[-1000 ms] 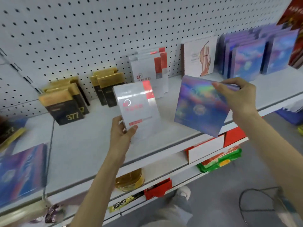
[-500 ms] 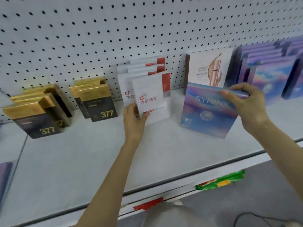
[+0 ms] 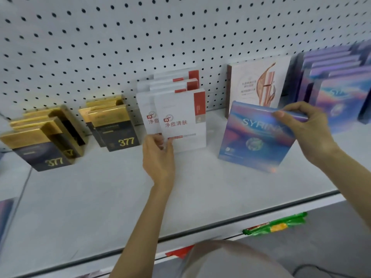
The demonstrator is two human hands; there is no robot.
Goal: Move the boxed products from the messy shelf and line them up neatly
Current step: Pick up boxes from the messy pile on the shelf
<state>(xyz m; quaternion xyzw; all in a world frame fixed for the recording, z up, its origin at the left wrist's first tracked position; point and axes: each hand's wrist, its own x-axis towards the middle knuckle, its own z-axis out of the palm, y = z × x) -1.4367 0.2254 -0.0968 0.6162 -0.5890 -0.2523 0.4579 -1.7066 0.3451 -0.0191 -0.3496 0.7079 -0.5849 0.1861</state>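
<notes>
Seating the white-and-red box left of the pink box, the left hand is pinching its corner; the right hand is gripping the tilted SYRINX box in front of the pink one, not yet lined up.

A white pegboard dotted with dark round holes rises behind the shelf. Under the shelf's front lip a green packet with a yellow patch pokes out at right, and a red piece shows nearer the middle. A dark cable lies on the grey floor.
</notes>
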